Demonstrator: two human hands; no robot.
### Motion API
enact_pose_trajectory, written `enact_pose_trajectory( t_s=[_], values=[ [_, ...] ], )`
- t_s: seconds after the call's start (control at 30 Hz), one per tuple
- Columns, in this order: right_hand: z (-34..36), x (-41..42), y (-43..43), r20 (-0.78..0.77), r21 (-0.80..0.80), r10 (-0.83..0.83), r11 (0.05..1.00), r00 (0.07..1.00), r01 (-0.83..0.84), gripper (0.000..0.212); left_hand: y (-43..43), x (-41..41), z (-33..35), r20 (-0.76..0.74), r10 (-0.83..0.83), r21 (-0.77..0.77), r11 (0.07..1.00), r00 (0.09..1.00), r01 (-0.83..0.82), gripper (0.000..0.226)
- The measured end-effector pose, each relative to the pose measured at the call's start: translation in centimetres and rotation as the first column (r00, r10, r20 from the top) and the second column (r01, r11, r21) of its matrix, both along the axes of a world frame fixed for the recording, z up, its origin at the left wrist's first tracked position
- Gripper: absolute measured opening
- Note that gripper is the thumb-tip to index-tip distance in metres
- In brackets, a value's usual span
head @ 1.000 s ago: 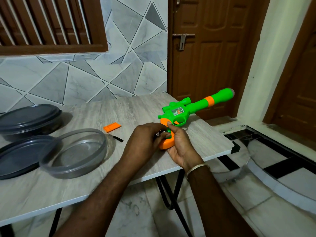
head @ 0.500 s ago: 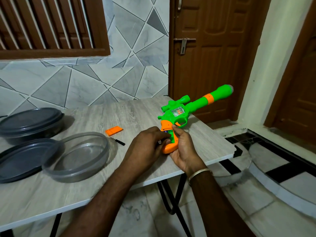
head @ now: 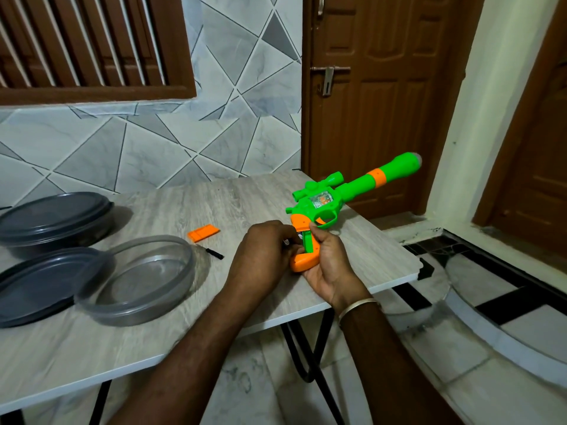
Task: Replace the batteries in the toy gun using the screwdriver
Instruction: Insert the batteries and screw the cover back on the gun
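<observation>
A green and orange toy gun (head: pixel 343 197) is held above the table's right part, barrel pointing up and right. My right hand (head: pixel 329 265) grips its orange handle from below. My left hand (head: pixel 260 256) has its fingers curled at the open battery slot in the handle, where a dark battery (head: pixel 299 236) partly shows between the fingertips. The orange battery cover (head: pixel 203 233) lies on the table to the left. A small black screwdriver (head: pixel 214 253) lies just below the cover.
The grey wood-look table (head: pixel 153 332) has its right corner near my right hand. A clear round container (head: pixel 144 280) and two dark grey round lids or bowls (head: pixel 52 222) stand at the left. A brown door (head: pixel 383 102) is behind.
The gun's barrel has tilted slightly higher and both hands have shifted a little on the handle. My left fingers stay at the battery slot.
</observation>
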State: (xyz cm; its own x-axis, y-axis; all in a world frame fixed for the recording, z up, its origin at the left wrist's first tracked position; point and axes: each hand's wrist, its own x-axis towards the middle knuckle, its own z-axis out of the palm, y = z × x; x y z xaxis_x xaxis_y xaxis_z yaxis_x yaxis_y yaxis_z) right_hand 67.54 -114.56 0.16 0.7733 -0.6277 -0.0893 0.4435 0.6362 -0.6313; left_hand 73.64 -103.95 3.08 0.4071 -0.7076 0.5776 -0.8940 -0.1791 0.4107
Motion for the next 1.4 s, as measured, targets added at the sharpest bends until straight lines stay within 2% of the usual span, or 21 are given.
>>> enact_pose_trajectory(
  t_s=[0.2, 0.37, 0.5, 0.57, 0.6, 0.63, 0.67, 0.7, 0.8, 0.83, 0.87, 0.9, 1.0, 1.13, 1.2, 1.3, 1.4],
  values=[
    [-0.3, 0.0, 0.2, -0.006, -0.087, -0.013, 0.996, 1.0, 0.013, 0.022, 0.0, 0.0, 1.3, 0.034, 0.002, 0.199, 0.98, 0.999, -0.008, 0.015],
    [-0.1, -0.3, 0.4, -0.007, -0.127, -0.029, 0.991, 1.0, 0.028, 0.026, -0.3, 0.4, 2.0, 0.009, -0.039, 0.302, 0.953, 0.999, 0.034, 0.016],
    [0.1, -0.6, 0.5, -0.043, -0.125, -0.03, 0.992, 0.999, 0.025, 0.026, -0.5, 0.7, 2.1, -0.031, -0.055, 0.3, 0.952, 0.998, 0.061, 0.011],
    [0.1, -0.6, 0.6, -0.067, -0.134, -0.016, 0.991, 0.998, 0.007, 0.028, -0.2, 1.0, 1.6, -0.175, -0.087, 0.183, 0.976, 0.981, 0.119, 0.003],
    [0.0, -0.5, 0.6, -0.091, -0.153, -0.008, 0.988, 0.996, -0.006, 0.032, 0.2, 1.0, 1.3, -0.34, -0.107, 0.059, 0.989, 0.934, 0.134, 0.004],
    [0.0, -0.4, 0.7, -0.124, -0.176, -0.007, 0.984, 0.992, -0.015, 0.036, 0.5, 0.9, 1.1, -0.533, -0.126, -0.077, 0.992, 0.837, 0.101, 0.008],
    [0.0, -0.3, 0.7, -0.156, -0.196, -0.007, 0.98, 0.988, -0.025, 0.038, 0.8, 0.9, 0.8, -0.695, -0.142, -0.169, 0.985, 0.705, 0.032, 0.01],
    [-0.1, -0.3, 0.6, -0.178, -0.207, -0.005, 0.978, 0.984, -0.032, 0.039, 1.1, 0.8, 0.6, -0.812, -0.143, -0.198, 0.979, 0.566, -0.036, 0.01],
    [0.0, -0.5, 0.5, -0.189, -0.225, -0.006, 0.974, 0.982, -0.038, 0.037, 2.0, 0.7, 0.9, -0.959, -0.209, -0.218, 0.975, 0.191, -0.028, 0.014],
    [0.0, -0.6, 0.3, -0.186, -0.23, -0.007, 0.972, 0.983, -0.037, 0.035, 2.2, 0.7, 1.1, -0.958, -0.266, -0.269, 0.963, 0.111, -0.013, 0.018],
    [-0.1, -0.6, 0.3, -0.184, -0.235, -0.008, 0.971, 0.983, -0.036, 0.033, 2.3, 0.9, 1.2, -0.944, -0.314, -0.316, 0.949, 0.107, -0.006, 0.025],
    [-0.3, -0.6, 0.2, -0.185, -0.24, -0.008, 0.97, 0.983, -0.037, 0.033, 2.3, 1.2, 1.1, -0.926, -0.34, -0.345, 0.939, 0.166, -0.002, 0.03],
    [-0.4, -0.6, 0.3, -0.196, -0.245, -0.003, 0.968, 0.981, -0.046, 0.038, 2.6, 1.4, 0.9, -0.831, -0.339, -0.383, 0.924, 0.441, -0.01, 0.027],
    [-0.6, -0.3, 0.3, -0.194, -0.224, -0.03, 0.975, 0.981, -0.015, 0.046, 2.4, 1.1, 0.5, -0.687, -0.339, -0.417, 0.908, 0.643, 0.034, 0.016],
    [-0.7, -0.2, 0.3, -0.189, -0.224, -0.043, 0.975, 0.981, 0.0, 0.049, 2.1, 0.9, 0.3, -0.641, -0.336, -0.415, 0.908, 0.69, 0.056, 0.013],
    [-0.6, -0.3, 0.3, -0.174, -0.232, -0.053, 0.973, 0.983, 0.011, 0.046, 1.9, 0.8, -0.2, -0.585, -0.312, -0.37, 0.924, 0.748, 0.096, 0.02],
    [-0.3, -0.3, 0.4, -0.19, -0.222, -0.061, 0.975, 0.98, 0.017, 0.046, 1.7, 0.5, -0.4, -0.619, -0.301, -0.37, 0.927, 0.726, 0.069, 0.027]
  ],
)
